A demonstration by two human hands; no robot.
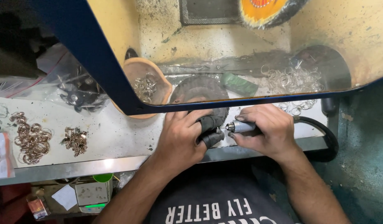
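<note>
Hands at the worktop (116,137)
Right hand (268,130) clamped on a rotary tool (240,126); left hand (184,137), black-covered fingertips (211,137) pinched at its tip; rings (31,141) lie well left.

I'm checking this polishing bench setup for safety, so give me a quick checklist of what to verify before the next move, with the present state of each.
1. Right hand grips the rotary handpiece firmly: ok.
2. Left hand fingertips covered by dark finger guards: ok.
3. Small workpiece held at the tool tip: cannot tell, too small.
4. Both hands behind the clear shield: not ok, they work below its edge.
5. Loose rings lie apart from the hands: ok.
6. Black hose is apart from the tool tip: ok.
</note>
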